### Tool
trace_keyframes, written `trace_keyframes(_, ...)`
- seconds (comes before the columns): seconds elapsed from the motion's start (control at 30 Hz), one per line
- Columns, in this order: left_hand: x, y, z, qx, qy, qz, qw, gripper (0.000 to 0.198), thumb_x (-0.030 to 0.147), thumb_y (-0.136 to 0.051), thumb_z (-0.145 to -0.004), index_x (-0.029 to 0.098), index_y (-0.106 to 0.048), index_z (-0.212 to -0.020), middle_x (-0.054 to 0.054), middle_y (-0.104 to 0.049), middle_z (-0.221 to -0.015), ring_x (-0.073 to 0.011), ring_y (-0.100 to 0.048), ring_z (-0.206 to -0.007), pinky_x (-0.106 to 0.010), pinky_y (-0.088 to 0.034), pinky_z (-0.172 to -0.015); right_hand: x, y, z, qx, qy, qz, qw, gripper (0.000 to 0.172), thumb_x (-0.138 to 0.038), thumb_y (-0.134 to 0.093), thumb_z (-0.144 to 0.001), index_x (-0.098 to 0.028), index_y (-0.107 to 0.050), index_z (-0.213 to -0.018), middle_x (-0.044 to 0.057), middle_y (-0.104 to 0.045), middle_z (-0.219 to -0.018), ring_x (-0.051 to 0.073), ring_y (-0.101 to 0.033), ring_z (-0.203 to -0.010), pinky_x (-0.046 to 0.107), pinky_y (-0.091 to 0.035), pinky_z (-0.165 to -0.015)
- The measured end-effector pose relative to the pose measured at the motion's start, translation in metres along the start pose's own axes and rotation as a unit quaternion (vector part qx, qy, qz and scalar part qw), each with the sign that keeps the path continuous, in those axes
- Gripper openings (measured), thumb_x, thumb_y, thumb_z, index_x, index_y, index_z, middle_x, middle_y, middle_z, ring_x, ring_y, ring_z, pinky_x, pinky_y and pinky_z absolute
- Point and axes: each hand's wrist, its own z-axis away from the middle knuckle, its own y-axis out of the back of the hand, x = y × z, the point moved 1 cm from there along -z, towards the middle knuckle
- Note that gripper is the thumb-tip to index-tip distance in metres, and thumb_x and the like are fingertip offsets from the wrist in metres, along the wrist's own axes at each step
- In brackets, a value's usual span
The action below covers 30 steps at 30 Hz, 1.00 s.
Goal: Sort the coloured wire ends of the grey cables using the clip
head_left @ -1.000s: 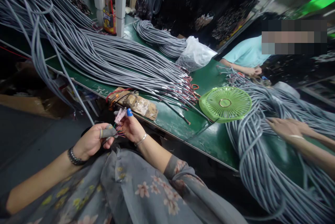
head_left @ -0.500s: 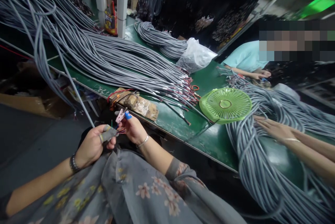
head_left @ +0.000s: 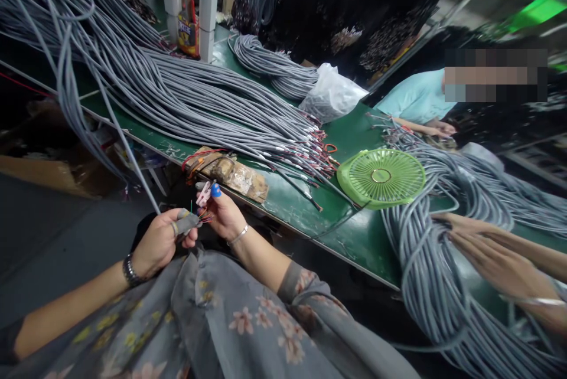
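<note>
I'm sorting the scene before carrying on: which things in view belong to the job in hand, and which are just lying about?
Belongs, judging by the hands:
- gray cable in the left hand
- pink clip-like piece in the right hand
- colored wires between them
- probably the similar cable bundle

Apparently just lying about:
- green fan
- plastic bag
- cardboard box

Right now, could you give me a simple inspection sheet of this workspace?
Surface: green tabletop, pale marks.
Job's things: gray cable, coloured wires at its end; small pink piece.
Clutter: taped brown block, green fan, plastic bag.
Grip: left hand closed on the gray cable's end; right hand pinching the pink piece.
Cables: gray bundles across the tabletop, some hanging off its edge.
Surroundings: another person's hands on one bundle; someone in light blue beyond.
</note>
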Motion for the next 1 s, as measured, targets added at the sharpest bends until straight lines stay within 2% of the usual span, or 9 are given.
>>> trace_keyframes(0.1, -0.001, 0.001, 0.000, -0.002, 0.001, -0.003, 1.000, 0.028, 0.036, -0.083, -0.051, 0.017, -0.063, -0.053, 0.000, -0.062, -0.045, -0.0098, -0.052, -0.039, -0.020, -0.040, -0.042, -0.002, 0.000, 0.002, -0.011, -0.016, -0.002, 1.000, 0.035, -0.053, -0.072, -0.085, -0.018, -0.069, -0.087, 0.002, -0.068, -0.077, 0.012, -0.056, -0.064, 0.023, -0.047, -0.058)
trace_keyframes(0.3, -0.002, 0.005, 0.007, -0.005, 0.001, 0.000, 1.000, 0.029, 0.037, -0.085, -0.051, 0.017, -0.064, -0.055, 0.000, -0.063, -0.046, -0.0106, -0.053, -0.041, -0.021, -0.041, -0.043, -0.009, 0.000, 0.006, -0.023, -0.045, -0.002, 0.999, 0.041, -0.057, -0.064, -0.089, -0.018, -0.067, -0.080, 0.003, -0.069, -0.077, 0.012, -0.059, -0.066, 0.022, -0.047, -0.057)
trace_keyframes(0.5, -0.002, 0.005, 0.010, 0.011, -0.024, 0.004, 1.000, 0.027, 0.035, -0.085, -0.053, 0.017, -0.065, -0.058, 0.000, -0.066, -0.050, -0.0112, -0.056, -0.043, -0.022, -0.044, -0.046, -0.009, 0.002, 0.006, -0.005, -0.010, 0.016, 1.000, 0.029, -0.046, -0.070, -0.088, -0.017, -0.069, -0.084, 0.001, -0.065, -0.070, 0.011, -0.055, -0.061, 0.021, -0.048, -0.058)
trace_keyframes(0.67, -0.002, 0.002, 0.005, 0.027, -0.028, 0.033, 0.999, 0.028, 0.032, -0.085, -0.050, 0.017, -0.063, -0.060, 0.001, -0.065, -0.049, -0.0112, -0.056, -0.043, -0.022, -0.044, -0.045, -0.006, 0.003, 0.004, -0.020, 0.022, 0.059, 0.998, 0.039, -0.055, -0.070, -0.085, -0.017, -0.070, -0.082, 0.002, -0.066, -0.072, 0.011, -0.053, -0.060, 0.022, -0.048, -0.058)
trace_keyframes(0.8, -0.002, 0.000, 0.002, 0.026, -0.028, 0.036, 0.999, 0.029, 0.033, -0.085, -0.051, 0.017, -0.063, -0.060, 0.001, -0.065, -0.050, -0.0111, -0.056, -0.043, -0.022, -0.044, -0.045, -0.001, 0.002, 0.000, 0.006, 0.066, 0.105, 0.992, 0.051, -0.066, -0.061, -0.086, -0.017, -0.070, -0.076, 0.003, -0.065, -0.069, 0.012, -0.054, -0.061, 0.023, -0.046, -0.058)
trace_keyframes(1.0, -0.003, -0.001, 0.002, 0.039, -0.021, 0.037, 0.998, 0.029, 0.033, -0.085, -0.049, 0.017, -0.062, -0.058, 0.001, -0.066, -0.049, -0.0106, -0.056, -0.042, -0.021, -0.044, -0.044, 0.000, -0.004, -0.004, -0.005, 0.014, 0.023, 1.000, 0.048, -0.065, -0.070, -0.080, -0.018, -0.069, -0.078, 0.002, -0.065, -0.068, 0.013, -0.054, -0.058, 0.025, -0.048, -0.057)
